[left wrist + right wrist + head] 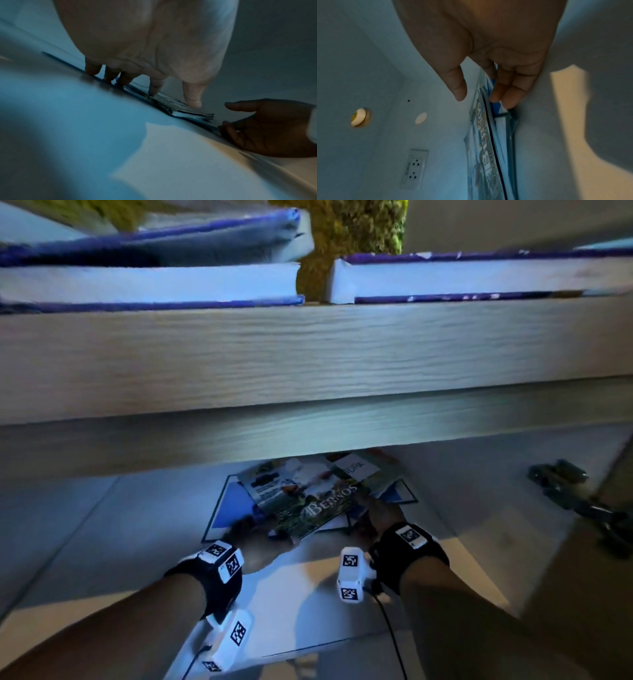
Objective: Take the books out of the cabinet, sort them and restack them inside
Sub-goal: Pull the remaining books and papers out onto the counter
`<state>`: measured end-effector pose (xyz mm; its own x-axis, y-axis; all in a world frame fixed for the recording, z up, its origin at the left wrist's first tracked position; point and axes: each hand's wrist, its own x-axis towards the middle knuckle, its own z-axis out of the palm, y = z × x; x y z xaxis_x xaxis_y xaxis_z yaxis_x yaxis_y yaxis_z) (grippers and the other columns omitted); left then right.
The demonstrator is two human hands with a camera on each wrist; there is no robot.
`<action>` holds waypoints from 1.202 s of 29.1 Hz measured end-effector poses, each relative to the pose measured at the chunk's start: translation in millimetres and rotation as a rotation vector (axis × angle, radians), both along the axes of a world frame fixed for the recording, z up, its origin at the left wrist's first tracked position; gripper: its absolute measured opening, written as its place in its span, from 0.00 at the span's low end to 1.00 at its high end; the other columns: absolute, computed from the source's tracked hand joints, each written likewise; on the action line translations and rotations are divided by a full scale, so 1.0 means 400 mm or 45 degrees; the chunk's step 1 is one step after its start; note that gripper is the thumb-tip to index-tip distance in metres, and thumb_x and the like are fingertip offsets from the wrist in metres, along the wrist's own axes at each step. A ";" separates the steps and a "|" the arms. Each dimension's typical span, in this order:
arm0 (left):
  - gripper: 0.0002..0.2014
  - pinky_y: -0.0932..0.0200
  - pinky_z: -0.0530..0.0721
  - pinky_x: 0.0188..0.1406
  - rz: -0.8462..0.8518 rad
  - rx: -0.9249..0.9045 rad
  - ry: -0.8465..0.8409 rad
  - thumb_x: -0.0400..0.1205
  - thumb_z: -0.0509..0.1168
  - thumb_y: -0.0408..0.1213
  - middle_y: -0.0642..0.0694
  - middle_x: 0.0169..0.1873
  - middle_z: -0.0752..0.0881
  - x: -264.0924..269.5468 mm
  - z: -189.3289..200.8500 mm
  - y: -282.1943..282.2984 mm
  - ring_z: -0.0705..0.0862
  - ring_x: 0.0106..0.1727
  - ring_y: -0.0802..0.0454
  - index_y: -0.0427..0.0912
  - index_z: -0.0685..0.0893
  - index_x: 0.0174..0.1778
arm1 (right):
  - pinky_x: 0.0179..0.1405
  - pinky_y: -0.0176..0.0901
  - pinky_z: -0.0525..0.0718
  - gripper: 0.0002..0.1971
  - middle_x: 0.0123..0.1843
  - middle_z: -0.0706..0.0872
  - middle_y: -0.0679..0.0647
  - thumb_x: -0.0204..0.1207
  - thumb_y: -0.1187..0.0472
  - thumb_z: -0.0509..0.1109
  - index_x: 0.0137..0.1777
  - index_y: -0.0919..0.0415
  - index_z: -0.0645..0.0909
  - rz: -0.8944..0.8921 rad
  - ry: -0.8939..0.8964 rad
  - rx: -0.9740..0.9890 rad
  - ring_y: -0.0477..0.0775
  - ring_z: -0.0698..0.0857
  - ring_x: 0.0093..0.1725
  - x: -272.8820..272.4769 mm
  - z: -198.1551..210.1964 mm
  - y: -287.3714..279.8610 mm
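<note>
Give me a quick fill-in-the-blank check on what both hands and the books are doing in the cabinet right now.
1. The top magazine in the cabinet pile shows the word ____.
2. The left hand rests its fingers on ____ of that magazine.
3. The right hand slips its fingers ____ the magazine's edge.
4. On the cabinet's back wall sits a white ____.

Missing: BERNOS; top; under; socket

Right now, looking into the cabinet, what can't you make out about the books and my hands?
- Far end of the magazine stack: head view, cut off by the wooden cabinet top.
- Number of books in it: thin edges blur together in both wrist views.
- Right hand fingertips: tucked under the stack's edge, so the grip is unclear.
- Thick books on top: titles not visible, only page edges show.
- Left hand: blurred in the head view.
</note>
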<state>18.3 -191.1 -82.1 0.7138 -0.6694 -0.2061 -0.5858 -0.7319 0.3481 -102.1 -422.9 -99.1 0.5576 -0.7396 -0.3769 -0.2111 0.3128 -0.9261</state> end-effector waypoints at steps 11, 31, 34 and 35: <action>0.35 0.47 0.71 0.76 -0.125 0.015 -0.011 0.63 0.50 0.85 0.58 0.63 0.76 -0.053 0.034 0.122 0.75 0.72 0.51 0.87 0.69 0.69 | 0.26 0.44 0.71 0.20 0.25 0.73 0.57 0.74 0.42 0.78 0.43 0.61 0.84 0.208 0.144 0.138 0.55 0.70 0.21 -0.067 0.035 0.062; 0.34 0.56 0.82 0.38 0.265 0.069 -0.084 0.74 0.55 0.78 0.45 0.33 0.86 -0.043 0.030 0.397 0.87 0.32 0.47 0.45 0.74 0.45 | 0.52 0.46 0.79 0.19 0.54 0.85 0.60 0.81 0.40 0.68 0.55 0.57 0.84 0.480 0.660 -0.889 0.59 0.86 0.53 -0.183 0.164 0.082; 0.41 0.54 0.82 0.51 0.355 -0.065 -0.118 0.71 0.53 0.81 0.43 0.56 0.87 -0.008 0.017 0.375 0.86 0.55 0.42 0.46 0.77 0.59 | 0.37 0.39 0.77 0.33 0.51 0.85 0.57 0.79 0.33 0.65 0.68 0.62 0.79 0.483 0.884 -0.872 0.57 0.86 0.48 -0.147 0.107 0.046; 0.42 0.54 0.82 0.55 0.403 -0.116 -0.082 0.72 0.55 0.79 0.42 0.62 0.86 0.016 0.006 0.357 0.86 0.61 0.41 0.46 0.76 0.66 | 0.33 0.39 0.74 0.34 0.50 0.86 0.57 0.78 0.32 0.66 0.67 0.63 0.80 0.498 0.889 -0.863 0.57 0.85 0.45 -0.129 0.083 0.051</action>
<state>24.5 -48.1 -79.7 0.8987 -0.4261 -0.1034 -0.3573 -0.8485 0.3904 -153.6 -402.5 -65.9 0.6213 -0.7313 -0.2812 -0.7406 -0.4309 -0.5155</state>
